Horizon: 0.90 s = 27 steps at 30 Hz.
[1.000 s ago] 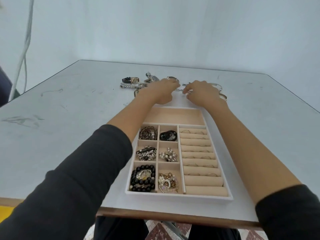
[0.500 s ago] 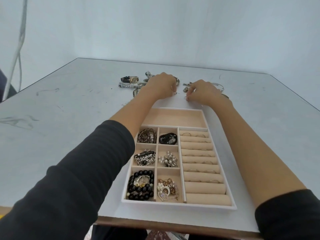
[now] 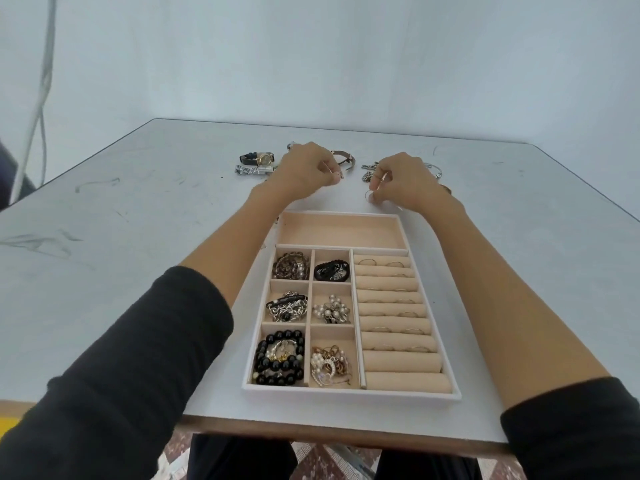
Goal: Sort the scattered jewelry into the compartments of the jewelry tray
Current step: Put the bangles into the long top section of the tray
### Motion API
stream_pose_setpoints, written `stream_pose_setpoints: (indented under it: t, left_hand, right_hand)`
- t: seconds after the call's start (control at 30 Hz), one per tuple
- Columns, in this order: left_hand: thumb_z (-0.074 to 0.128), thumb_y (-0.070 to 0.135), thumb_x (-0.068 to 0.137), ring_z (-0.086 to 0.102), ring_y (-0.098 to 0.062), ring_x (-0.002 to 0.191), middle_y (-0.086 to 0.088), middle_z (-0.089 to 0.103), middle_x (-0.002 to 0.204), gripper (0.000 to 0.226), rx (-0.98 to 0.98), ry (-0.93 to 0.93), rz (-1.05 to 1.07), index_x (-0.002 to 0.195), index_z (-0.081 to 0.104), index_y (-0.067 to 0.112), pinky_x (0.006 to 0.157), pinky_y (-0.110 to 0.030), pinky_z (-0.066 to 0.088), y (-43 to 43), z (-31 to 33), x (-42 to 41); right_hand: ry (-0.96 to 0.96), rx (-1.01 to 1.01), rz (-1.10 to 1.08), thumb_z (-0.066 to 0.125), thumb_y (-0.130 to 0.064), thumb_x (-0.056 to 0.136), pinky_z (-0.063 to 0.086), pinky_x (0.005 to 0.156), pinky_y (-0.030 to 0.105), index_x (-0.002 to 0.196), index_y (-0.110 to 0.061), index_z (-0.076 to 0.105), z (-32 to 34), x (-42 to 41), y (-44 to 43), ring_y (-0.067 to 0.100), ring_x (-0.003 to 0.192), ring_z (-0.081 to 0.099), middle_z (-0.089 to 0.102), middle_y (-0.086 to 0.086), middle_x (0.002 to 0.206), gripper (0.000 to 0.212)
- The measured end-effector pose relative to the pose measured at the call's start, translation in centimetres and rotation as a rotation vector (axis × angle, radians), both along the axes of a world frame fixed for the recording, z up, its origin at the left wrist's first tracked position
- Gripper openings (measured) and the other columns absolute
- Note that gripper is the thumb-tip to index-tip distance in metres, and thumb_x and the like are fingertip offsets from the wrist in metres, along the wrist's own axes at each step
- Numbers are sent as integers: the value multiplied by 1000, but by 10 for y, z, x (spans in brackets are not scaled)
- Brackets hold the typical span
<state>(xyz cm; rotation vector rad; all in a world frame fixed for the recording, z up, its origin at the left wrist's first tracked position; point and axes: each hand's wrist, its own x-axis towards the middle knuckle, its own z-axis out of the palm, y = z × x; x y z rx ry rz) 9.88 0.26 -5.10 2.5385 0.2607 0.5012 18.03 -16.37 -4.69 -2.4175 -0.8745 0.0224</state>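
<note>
The right hand [image 3: 405, 183] has drawn back from the jewelry [image 3: 258, 161] near the desk's [image 3: 138, 237] far edge, pinching a ring [image 3: 369, 195] just beyond the tray [image 3: 349, 395], likely for its rolls [image 3: 394, 310]; whether the curled left hand [image 3: 306, 171] holds anything cannot be told.

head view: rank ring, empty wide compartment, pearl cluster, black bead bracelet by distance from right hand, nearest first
1. ring, at the right hand's fingertips.
2. empty wide compartment, far end of the jewelry tray.
3. pearl cluster, middle row.
4. black bead bracelet, near-left corner.
</note>
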Motion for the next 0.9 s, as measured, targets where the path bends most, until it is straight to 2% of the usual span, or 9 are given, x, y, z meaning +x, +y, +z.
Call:
stream_pose_setpoints:
  t: [0.13,0.23,0.3,0.43,0.57,0.73,0.8,0.9]
  left_hand:
    - [67,27,87,53,-10,73,-4,66,82,13,-168,-174,13,90,71,15,73,-25,46,-1,4,-34]
    - [67,29,87,57,-6,73,4,68,83,13,-260,-256,-3,89,71,16,67,-16,46,-7,12,-63]
    - [67,26,87,59,-9,76,1,68,83,8,-312,-286,-24,85,70,19,62,-12,43,-11,19,-81]
    - [69,20,86,60,-8,80,-7,71,93,2,-392,-301,-115,86,70,18,77,-25,47,-22,22,-114]
    - [69,14,86,61,-3,79,2,69,87,4,-439,-251,-227,87,69,18,75,-22,45,-36,22,-135]
    - [74,11,81,58,2,73,12,67,77,8,-326,-169,-405,87,70,15,71,-18,42,-48,26,-144]
    - [77,17,78,58,2,72,11,69,77,9,-291,-89,-464,84,71,18,74,-21,43,-51,26,-146]
    - [78,29,74,61,-4,84,12,70,82,9,-224,37,-534,80,73,25,88,-35,42,-52,23,-148]
  right_hand:
    - [-31,108,-13,76,-14,72,39,63,26,73,-21,64,9,-6,-8,3,63,51,56,-12,66,14]
    - [-10,223,-4,76,-14,72,46,67,29,80,-13,68,18,-17,-14,12,65,58,64,-2,70,12]
    - [25,258,21,77,-13,72,44,62,27,83,-11,69,23,-29,-19,12,64,58,66,4,73,14]
    - [75,288,54,79,-16,72,34,56,22,83,-12,71,27,-56,-31,4,58,51,60,-2,65,14]
    - [172,350,128,79,-16,74,36,59,18,84,-12,72,30,-86,-43,5,59,50,58,-2,65,13]
    - [231,460,174,79,-19,76,40,66,22,84,-15,72,20,-115,-66,10,62,50,64,2,73,11]
    - [258,516,168,79,-19,76,42,67,23,82,-15,72,13,-122,-77,16,65,50,65,2,74,10]
    - [274,561,132,78,-17,77,42,68,24,83,-14,72,4,-128,-89,19,66,50,66,-4,70,9]
